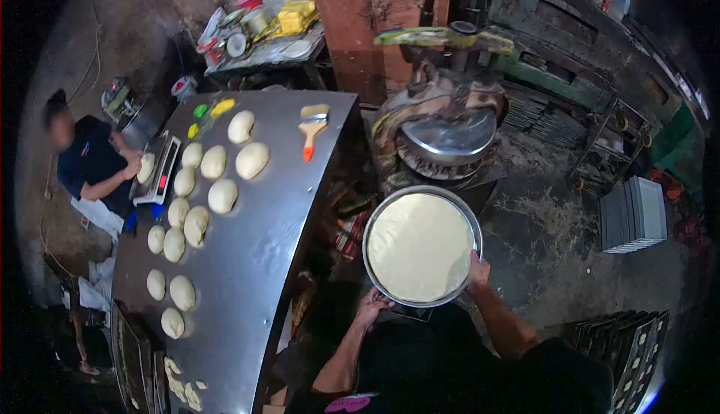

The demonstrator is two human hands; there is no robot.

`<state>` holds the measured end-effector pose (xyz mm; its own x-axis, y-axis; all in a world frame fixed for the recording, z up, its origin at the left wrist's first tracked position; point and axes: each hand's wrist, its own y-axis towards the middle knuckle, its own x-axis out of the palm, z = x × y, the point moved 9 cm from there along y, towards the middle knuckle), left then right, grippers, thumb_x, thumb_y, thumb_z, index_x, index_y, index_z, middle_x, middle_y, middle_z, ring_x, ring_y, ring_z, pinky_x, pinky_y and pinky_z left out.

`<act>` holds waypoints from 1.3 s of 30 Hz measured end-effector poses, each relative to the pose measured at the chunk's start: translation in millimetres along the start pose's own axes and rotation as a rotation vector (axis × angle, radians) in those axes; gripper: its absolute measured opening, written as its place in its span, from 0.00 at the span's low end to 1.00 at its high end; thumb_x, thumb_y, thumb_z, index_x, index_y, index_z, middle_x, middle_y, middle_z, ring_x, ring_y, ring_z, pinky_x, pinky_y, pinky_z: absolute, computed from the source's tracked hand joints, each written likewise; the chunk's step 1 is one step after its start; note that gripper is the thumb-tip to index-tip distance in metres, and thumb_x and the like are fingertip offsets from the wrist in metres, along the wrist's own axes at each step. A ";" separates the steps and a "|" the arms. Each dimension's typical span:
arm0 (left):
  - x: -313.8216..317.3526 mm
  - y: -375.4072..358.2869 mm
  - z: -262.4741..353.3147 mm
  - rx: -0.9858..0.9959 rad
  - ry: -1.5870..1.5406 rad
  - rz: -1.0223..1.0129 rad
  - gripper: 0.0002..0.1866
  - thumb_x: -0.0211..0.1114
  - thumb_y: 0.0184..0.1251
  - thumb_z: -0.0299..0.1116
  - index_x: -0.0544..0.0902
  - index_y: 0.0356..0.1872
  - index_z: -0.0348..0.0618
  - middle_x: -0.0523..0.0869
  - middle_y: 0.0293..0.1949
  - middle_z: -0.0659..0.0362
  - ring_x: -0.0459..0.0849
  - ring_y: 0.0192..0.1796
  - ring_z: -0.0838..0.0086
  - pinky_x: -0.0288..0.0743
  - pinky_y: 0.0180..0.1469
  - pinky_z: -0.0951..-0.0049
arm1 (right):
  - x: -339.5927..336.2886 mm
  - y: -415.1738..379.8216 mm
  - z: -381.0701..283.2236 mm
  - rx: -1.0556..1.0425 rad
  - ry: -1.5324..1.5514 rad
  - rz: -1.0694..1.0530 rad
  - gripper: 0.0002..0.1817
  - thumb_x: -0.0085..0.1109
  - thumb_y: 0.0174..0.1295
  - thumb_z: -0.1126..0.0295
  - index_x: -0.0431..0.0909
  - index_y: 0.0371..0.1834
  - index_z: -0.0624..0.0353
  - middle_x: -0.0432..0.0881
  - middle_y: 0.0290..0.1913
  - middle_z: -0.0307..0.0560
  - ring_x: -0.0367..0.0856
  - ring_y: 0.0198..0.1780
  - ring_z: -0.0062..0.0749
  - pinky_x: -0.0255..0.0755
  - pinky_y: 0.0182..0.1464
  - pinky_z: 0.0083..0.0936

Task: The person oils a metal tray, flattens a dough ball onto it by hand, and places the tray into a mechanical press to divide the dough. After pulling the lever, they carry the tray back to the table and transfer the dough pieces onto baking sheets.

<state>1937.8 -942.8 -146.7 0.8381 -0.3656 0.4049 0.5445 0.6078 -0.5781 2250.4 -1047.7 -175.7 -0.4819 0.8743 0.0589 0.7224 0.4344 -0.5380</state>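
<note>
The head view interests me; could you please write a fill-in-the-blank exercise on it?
The round pan of dough is held by the left hand and ____.
The flat brush lies on the metal table to the camera wearer's ____.
A co-worker's hand touches a dough piece on the digital ____.
Missing words: right hand; left; scale.

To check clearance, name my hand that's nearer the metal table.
Left. Your left hand holds the pan on the side toward the metal table; your right hand holds the pan's right side, farther away.
</note>
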 end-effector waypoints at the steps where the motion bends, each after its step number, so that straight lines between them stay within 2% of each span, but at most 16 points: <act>1: 16.1 12.4 -3.8 -0.023 0.012 -0.006 0.38 0.54 0.51 0.09 0.63 0.69 0.38 0.73 0.63 0.53 0.76 0.63 0.64 0.78 0.59 0.67 | -13.3 15.4 -1.7 0.006 0.090 0.015 0.23 0.52 0.71 0.57 0.77 0.50 0.72 0.84 0.38 0.48 0.81 0.38 0.31 0.75 0.41 0.31; 8: 96.0 113.9 5.6 -0.064 0.115 0.034 0.28 0.56 0.66 0.22 0.63 0.67 0.42 0.78 0.57 0.52 0.83 0.50 0.65 0.82 0.47 0.65 | -28.9 134.8 -72.7 -0.019 0.083 0.078 0.22 0.51 0.70 0.61 0.75 0.55 0.71 0.82 0.46 0.50 0.79 0.43 0.32 0.73 0.47 0.31; 11: 124.9 168.5 25.4 -0.134 0.183 -0.004 0.13 0.46 0.70 0.26 0.69 0.53 0.36 0.82 0.45 0.44 0.87 0.39 0.56 0.84 0.40 0.60 | 27.7 164.2 -142.4 -0.139 0.454 -0.258 0.24 0.52 0.69 0.65 0.69 0.62 0.71 0.78 0.55 0.54 0.78 0.52 0.34 0.71 0.56 0.31; 18: 140.7 285.1 60.1 -0.123 0.097 -0.073 0.12 0.50 0.71 0.30 0.69 0.53 0.39 0.82 0.44 0.46 0.87 0.35 0.56 0.85 0.38 0.59 | 195.5 -76.2 -526.0 -1.612 -0.984 -0.089 0.31 0.63 0.54 0.76 0.70 0.65 0.55 0.61 0.72 0.60 0.59 0.73 0.54 0.56 0.73 0.42; 20: 146.0 283.5 109.5 -0.099 0.776 -0.246 0.11 0.53 0.71 0.33 0.76 0.46 0.38 0.83 0.41 0.48 0.86 0.33 0.61 0.81 0.35 0.63 | 246.1 -129.4 -599.7 -1.974 -1.342 0.186 0.35 0.63 0.50 0.76 0.69 0.66 0.50 0.60 0.74 0.55 0.58 0.74 0.52 0.51 0.73 0.53; 22: 191.6 210.4 227.1 0.606 1.408 -0.706 0.11 0.54 0.70 0.35 0.79 0.37 0.36 0.84 0.34 0.47 0.85 0.33 0.58 0.79 0.38 0.60 | 290.7 -140.4 -683.4 -2.196 -1.658 0.611 0.39 0.63 0.48 0.76 0.65 0.69 0.45 0.57 0.75 0.49 0.54 0.76 0.48 0.47 0.74 0.56; 23: 199.6 189.6 292.5 0.393 1.115 -0.491 0.12 0.57 0.69 0.36 0.80 0.34 0.35 0.84 0.32 0.46 0.84 0.36 0.55 0.78 0.43 0.58 | 310.5 -149.2 -725.2 -2.299 -1.648 0.728 0.41 0.63 0.47 0.75 0.65 0.69 0.45 0.55 0.76 0.48 0.51 0.77 0.44 0.45 0.75 0.55; 24: 218.4 161.4 353.7 0.688 1.062 -0.492 0.14 0.56 0.73 0.39 0.79 0.40 0.37 0.86 0.36 0.52 0.85 0.39 0.64 0.77 0.46 0.64 | 330.3 -147.8 -768.0 -2.224 -1.856 1.076 0.41 0.63 0.48 0.74 0.63 0.70 0.45 0.52 0.77 0.46 0.45 0.79 0.40 0.41 0.75 0.56; 25: 232.2 109.0 425.4 1.226 0.721 -0.374 0.12 0.56 0.72 0.36 0.80 0.43 0.37 0.85 0.42 0.48 0.85 0.46 0.62 0.76 0.50 0.64 | 348.8 -170.6 -784.7 -2.385 -1.857 1.298 0.29 0.62 0.51 0.71 0.73 0.61 0.51 0.70 0.67 0.52 0.66 0.71 0.42 0.61 0.69 0.51; 26: 244.0 86.5 471.1 1.265 0.762 -0.286 0.12 0.56 0.70 0.32 0.80 0.46 0.35 0.84 0.47 0.46 0.83 0.51 0.56 0.74 0.57 0.61 | 357.7 -159.3 -819.5 -2.234 -1.926 1.357 0.27 0.65 0.48 0.69 0.76 0.56 0.52 0.72 0.65 0.51 0.63 0.72 0.42 0.56 0.72 0.50; 27: 262.2 60.3 513.9 1.648 0.835 -0.160 0.14 0.57 0.68 0.31 0.79 0.50 0.36 0.82 0.50 0.45 0.78 0.57 0.50 0.69 0.62 0.58 | 375.0 -172.1 -812.6 -2.196 -2.109 1.382 0.08 0.57 0.56 0.62 0.84 0.25 0.46 0.83 0.33 0.34 0.75 0.47 0.34 0.54 0.65 0.46; 29: 291.4 62.0 539.2 1.819 1.180 0.291 0.18 0.60 0.64 0.33 0.76 0.53 0.36 0.81 0.51 0.50 0.74 0.58 0.54 0.65 0.61 0.55 | 386.4 -112.2 -840.4 -1.774 -2.414 1.170 0.08 0.54 0.56 0.61 0.84 0.26 0.43 0.83 0.32 0.34 0.75 0.45 0.31 0.55 0.63 0.45; 34: 299.5 79.7 541.4 1.462 1.217 0.079 0.14 0.64 0.61 0.36 0.84 0.43 0.35 0.85 0.34 0.49 0.82 0.40 0.54 0.73 0.49 0.56 | 317.0 -167.8 -810.2 -1.585 -2.498 1.020 0.09 0.61 0.52 0.56 0.83 0.21 0.44 0.84 0.30 0.38 0.78 0.45 0.34 0.61 0.52 0.37; 36: 314.9 63.0 541.0 1.544 0.965 0.005 0.17 0.66 0.60 0.38 0.83 0.44 0.35 0.85 0.37 0.49 0.82 0.43 0.53 0.73 0.50 0.56 | 260.0 -220.9 -773.8 -1.208 -2.514 0.833 0.12 0.63 0.48 0.54 0.80 0.19 0.49 0.83 0.26 0.38 0.80 0.43 0.37 0.63 0.48 0.40; 37: 340.0 29.2 544.2 1.634 0.804 -0.051 0.18 0.67 0.59 0.38 0.83 0.45 0.36 0.85 0.37 0.49 0.82 0.44 0.52 0.73 0.51 0.57 | 242.2 -260.9 -738.0 -0.960 -2.412 0.795 0.15 0.67 0.51 0.64 0.81 0.42 0.56 0.83 0.46 0.50 0.80 0.54 0.44 0.74 0.56 0.43; 39: 415.3 -61.5 551.9 1.944 0.629 -0.245 0.19 0.70 0.55 0.38 0.81 0.44 0.36 0.85 0.39 0.50 0.82 0.46 0.52 0.74 0.51 0.59 | 183.1 -291.1 -694.8 -0.820 -2.517 0.603 0.14 0.68 0.52 0.61 0.81 0.38 0.55 0.84 0.33 0.52 0.85 0.38 0.48 0.78 0.41 0.41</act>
<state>2233.1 -743.0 448.0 0.8943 -0.4209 -0.1517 0.2362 0.1563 0.9590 2296.4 -863.5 575.9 0.6807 -0.4267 -0.5955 0.5722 0.8172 0.0686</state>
